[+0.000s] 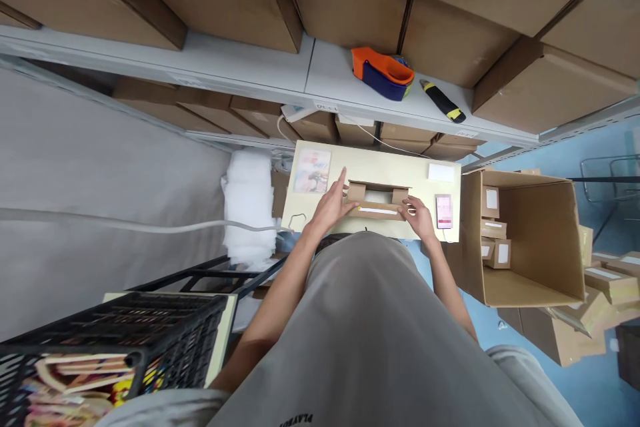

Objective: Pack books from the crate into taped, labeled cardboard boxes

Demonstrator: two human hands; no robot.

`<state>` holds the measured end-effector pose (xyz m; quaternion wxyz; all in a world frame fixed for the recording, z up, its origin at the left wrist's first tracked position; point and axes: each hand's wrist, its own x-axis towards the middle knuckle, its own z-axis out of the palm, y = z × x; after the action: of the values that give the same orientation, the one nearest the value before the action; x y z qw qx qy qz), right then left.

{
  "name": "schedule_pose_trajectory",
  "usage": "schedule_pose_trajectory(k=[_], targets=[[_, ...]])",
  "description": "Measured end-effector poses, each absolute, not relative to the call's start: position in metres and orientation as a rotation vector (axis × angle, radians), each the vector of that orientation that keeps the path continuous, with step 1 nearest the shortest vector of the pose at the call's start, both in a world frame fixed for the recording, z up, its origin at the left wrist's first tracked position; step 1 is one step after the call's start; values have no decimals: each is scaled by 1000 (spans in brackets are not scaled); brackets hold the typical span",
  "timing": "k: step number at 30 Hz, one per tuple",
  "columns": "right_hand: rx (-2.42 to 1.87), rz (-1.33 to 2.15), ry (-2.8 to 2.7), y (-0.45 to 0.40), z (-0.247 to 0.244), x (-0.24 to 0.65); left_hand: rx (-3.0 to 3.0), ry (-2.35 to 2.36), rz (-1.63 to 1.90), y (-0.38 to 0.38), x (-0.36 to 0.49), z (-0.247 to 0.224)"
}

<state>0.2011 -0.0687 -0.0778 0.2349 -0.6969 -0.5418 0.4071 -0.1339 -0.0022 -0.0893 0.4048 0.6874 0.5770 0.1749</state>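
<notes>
A small cardboard box (377, 210) lies on the cream table (385, 163) with its top open. Its end flaps are folded in, and a white label strip runs along the side nearest me. At its left end is my left hand (330, 205), thumb on the near edge and index finger stretched away from me, the other fingers against the box's side. My right hand (419, 219) grips the right end near the front corner between thumb and fingers. The contents of the box cannot be made out clearly.
A phone (443, 211) and a white pad (441, 172) lie at right, a printed sheet (313, 171) at left. Above are a tape dispenser (383, 73) and a box cutter (443, 101) on a shelf. A large carton (540, 240) holds several small boxes; a black crate (185, 327) stands left.
</notes>
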Motion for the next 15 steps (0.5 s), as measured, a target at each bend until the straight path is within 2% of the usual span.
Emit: schedule_pose_trajectory(k=[7, 15], targets=[[-1937, 859, -1567, -74, -78, 181, 1861, 1350, 559, 1, -136, -100], [-1972, 853, -1406, -77, -101, 172, 1450, 1333, 775, -8, -117, -140]])
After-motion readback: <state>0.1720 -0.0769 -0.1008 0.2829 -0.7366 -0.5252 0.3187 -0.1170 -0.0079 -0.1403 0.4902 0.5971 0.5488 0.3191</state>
